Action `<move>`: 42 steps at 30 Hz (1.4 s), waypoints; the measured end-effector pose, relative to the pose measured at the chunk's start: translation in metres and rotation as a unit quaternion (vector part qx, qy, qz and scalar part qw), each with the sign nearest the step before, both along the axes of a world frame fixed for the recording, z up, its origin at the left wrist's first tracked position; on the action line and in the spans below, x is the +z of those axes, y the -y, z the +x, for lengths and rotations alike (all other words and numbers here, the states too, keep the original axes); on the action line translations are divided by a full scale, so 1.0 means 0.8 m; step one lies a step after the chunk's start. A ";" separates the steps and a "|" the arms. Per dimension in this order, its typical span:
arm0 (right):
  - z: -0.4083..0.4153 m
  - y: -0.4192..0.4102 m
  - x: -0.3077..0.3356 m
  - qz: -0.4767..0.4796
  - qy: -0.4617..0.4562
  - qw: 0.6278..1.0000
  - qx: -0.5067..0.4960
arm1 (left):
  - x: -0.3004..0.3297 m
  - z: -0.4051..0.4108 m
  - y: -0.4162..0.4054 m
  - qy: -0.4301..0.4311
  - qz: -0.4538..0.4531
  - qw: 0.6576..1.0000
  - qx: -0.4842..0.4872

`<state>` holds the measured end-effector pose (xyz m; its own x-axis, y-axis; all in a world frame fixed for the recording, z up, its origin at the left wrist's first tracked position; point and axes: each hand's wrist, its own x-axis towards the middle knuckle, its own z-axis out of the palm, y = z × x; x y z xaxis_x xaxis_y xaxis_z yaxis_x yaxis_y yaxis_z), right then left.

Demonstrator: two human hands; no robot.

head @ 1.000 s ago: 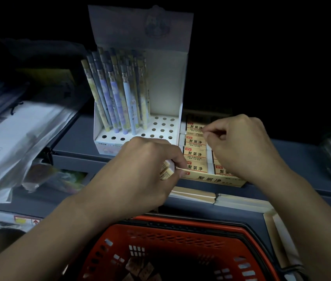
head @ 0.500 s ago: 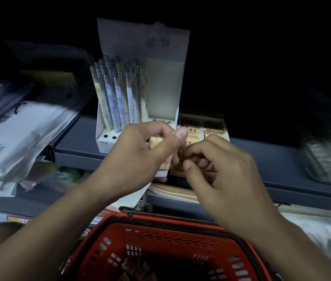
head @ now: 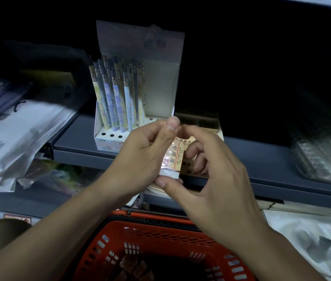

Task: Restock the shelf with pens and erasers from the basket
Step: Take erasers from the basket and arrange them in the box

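Grey shelf [head: 79, 153], pen display box [head: 160, 94], eraser box [head: 205, 120] beside it

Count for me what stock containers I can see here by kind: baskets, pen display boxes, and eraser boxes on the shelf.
Red basket: 1
Pen display box: 1
Eraser box, mostly hidden behind the hands: 1
Total: 3

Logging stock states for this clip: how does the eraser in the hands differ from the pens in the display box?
The eraser is one short wrapped block, held in mid-air by both hands; the pens are many long slim sticks standing in the display box on the shelf. Both are pale-coloured.
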<state>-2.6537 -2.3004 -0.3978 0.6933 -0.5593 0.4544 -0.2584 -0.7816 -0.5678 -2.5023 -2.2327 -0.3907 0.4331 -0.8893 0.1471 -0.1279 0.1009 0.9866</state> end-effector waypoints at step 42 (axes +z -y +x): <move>-0.018 0.054 0.006 -0.135 -0.004 0.991 -0.003 | -0.005 0.020 0.003 0.026 0.055 0.998 0.027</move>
